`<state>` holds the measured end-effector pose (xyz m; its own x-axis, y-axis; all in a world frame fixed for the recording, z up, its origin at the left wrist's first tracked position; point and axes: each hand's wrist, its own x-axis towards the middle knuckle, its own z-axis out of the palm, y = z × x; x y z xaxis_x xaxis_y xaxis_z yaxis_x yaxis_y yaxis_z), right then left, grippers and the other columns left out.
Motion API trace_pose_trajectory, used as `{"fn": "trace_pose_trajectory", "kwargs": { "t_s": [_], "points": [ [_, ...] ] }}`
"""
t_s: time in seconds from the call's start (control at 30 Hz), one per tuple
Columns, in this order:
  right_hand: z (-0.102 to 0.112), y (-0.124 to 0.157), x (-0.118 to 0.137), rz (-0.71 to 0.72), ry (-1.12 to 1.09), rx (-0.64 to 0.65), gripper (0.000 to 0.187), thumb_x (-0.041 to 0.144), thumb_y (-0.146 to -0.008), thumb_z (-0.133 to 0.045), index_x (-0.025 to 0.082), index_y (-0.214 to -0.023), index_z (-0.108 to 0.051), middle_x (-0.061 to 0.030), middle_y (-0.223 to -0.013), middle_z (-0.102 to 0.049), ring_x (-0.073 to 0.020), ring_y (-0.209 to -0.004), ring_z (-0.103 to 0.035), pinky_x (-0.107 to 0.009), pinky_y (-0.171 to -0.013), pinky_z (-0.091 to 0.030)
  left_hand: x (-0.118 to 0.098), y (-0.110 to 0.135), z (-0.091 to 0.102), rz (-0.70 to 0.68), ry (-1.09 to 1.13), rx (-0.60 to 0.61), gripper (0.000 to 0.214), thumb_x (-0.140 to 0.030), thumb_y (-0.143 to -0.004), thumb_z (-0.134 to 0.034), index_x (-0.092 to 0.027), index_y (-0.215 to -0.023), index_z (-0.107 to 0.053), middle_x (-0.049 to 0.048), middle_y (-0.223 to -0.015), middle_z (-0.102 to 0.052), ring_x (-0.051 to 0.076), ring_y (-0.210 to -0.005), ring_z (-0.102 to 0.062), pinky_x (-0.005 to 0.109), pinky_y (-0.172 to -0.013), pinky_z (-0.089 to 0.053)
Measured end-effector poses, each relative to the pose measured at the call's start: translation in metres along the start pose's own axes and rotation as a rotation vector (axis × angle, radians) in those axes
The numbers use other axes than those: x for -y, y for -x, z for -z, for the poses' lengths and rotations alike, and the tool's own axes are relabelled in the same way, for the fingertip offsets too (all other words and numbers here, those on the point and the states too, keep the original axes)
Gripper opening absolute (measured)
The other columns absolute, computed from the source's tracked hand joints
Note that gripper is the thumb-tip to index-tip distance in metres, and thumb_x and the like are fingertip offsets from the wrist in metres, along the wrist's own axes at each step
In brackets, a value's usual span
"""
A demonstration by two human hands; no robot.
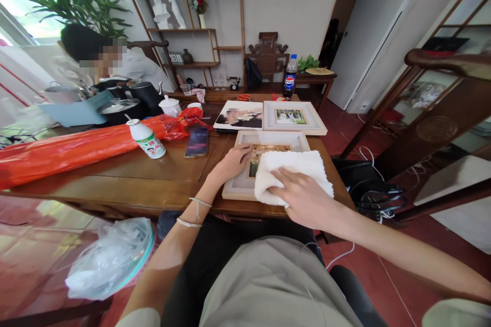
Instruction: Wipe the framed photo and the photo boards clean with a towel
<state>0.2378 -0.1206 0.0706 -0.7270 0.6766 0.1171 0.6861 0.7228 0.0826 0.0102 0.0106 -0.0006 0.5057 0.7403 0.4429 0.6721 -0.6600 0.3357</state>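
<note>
A pale wooden picture frame (241,189) lies flat on the brown table (161,179) in front of me. My left hand (230,162) rests on its left edge with fingers stretched flat, holding nothing. My right hand (303,196) presses flat on a folded white cloth (295,166) that covers the right half of the frame. The photo (256,156) inside shows only partly beside the cloth.
Two more framed pictures (294,117) (240,116) lie farther back. A phone (197,141), a white bottle (148,139), a long orange plastic bag (69,150) and pots (118,107) sit left. A person leans over at far left. A cola bottle (290,76) stands behind. Black bag and cables (372,189) lie right.
</note>
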Motion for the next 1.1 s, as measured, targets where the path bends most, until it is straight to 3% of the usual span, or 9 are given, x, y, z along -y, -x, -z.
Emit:
{"fn": "trace_pose_trajectory", "kwargs": {
  "t_s": [0.1, 0.3, 0.5, 0.6, 0.8, 1.0, 1.1],
  "points": [
    [-0.009, -0.017, 0.010, 0.006, -0.067, -0.022, 0.049, 0.012, -0.072, -0.051, 0.022, -0.119, -0.060, -0.0132, -0.130, -0.050, -0.0304, -0.121, -0.043, -0.045, -0.096, -0.039, -0.004, 0.000, 0.002, 0.014, 0.006, -0.004, 0.038, -0.013, -0.088, -0.041, -0.008, -0.120, -0.060, 0.0146, -0.129, -0.057, 0.024, -0.120, -0.053, 0.037, -0.105, -0.040],
    [-0.011, -0.040, 0.022, 0.005, -0.032, -0.006, 0.041, 0.010, -0.076, -0.047, 0.017, -0.112, -0.064, -0.0181, -0.121, -0.054, -0.0323, -0.116, -0.046, -0.045, -0.090, -0.043, -0.009, 0.000, 0.007, 0.021, 0.021, 0.010, 0.036, -0.009, -0.086, -0.042, -0.008, -0.116, -0.062, 0.0150, -0.129, -0.057, 0.024, -0.118, -0.055, 0.036, -0.104, -0.042],
    [0.004, -0.009, -0.001, -0.031, -0.040, 0.078, 0.045, 0.003, -0.070, -0.043, 0.016, -0.107, -0.066, -0.0168, -0.122, -0.056, -0.0308, -0.114, -0.051, -0.042, -0.088, -0.044, -0.004, 0.002, 0.003, -0.003, -0.011, -0.025, 0.035, -0.014, -0.089, -0.042, -0.013, -0.119, -0.060, 0.0118, -0.129, -0.058, 0.023, -0.119, -0.054, 0.039, -0.104, -0.042],
    [0.016, 0.009, -0.020, -0.069, -0.040, 0.129, 0.047, 0.001, -0.064, -0.042, 0.018, -0.099, -0.069, -0.0135, -0.128, -0.055, -0.0297, -0.115, -0.053, -0.041, -0.088, -0.045, 0.000, 0.002, -0.001, 0.006, -0.016, -0.028, 0.036, -0.015, -0.088, -0.043, -0.010, -0.120, -0.059, 0.0133, -0.130, -0.057, 0.024, -0.121, -0.053, 0.039, -0.105, -0.041],
    [0.032, 0.027, -0.046, -0.133, 0.017, 0.161, 0.034, 0.002, -0.066, -0.042, 0.018, -0.076, -0.070, -0.0070, -0.121, -0.062, -0.0264, -0.101, -0.061, -0.038, -0.085, -0.045, 0.001, 0.001, -0.001, 0.013, 0.000, -0.019, 0.037, -0.016, -0.089, -0.041, -0.007, -0.120, -0.060, 0.0142, -0.129, -0.057, 0.025, -0.120, -0.053, 0.038, -0.105, -0.040],
    [0.013, 0.011, -0.009, -0.138, 0.081, 0.068, 0.039, 0.006, -0.070, -0.046, 0.018, -0.100, -0.067, -0.0130, -0.109, -0.063, -0.0264, -0.094, -0.059, -0.037, -0.078, -0.043, 0.001, 0.001, -0.003, 0.030, 0.012, -0.038, 0.037, -0.013, -0.086, -0.044, -0.011, -0.118, -0.061, 0.0115, -0.129, -0.058, 0.023, -0.118, -0.055, 0.038, -0.104, -0.041],
    [0.005, -0.013, 0.017, -0.090, 0.125, 0.036, 0.031, 0.009, -0.076, -0.046, 0.016, -0.098, -0.066, -0.0162, -0.100, -0.062, -0.0277, -0.091, -0.056, -0.037, -0.073, -0.041, 0.000, 0.001, -0.003, 0.031, 0.008, -0.040, 0.037, -0.011, -0.085, -0.044, -0.012, -0.116, -0.063, 0.0117, -0.127, -0.059, 0.023, -0.118, -0.056, 0.038, -0.104, -0.042]
  ]
}}
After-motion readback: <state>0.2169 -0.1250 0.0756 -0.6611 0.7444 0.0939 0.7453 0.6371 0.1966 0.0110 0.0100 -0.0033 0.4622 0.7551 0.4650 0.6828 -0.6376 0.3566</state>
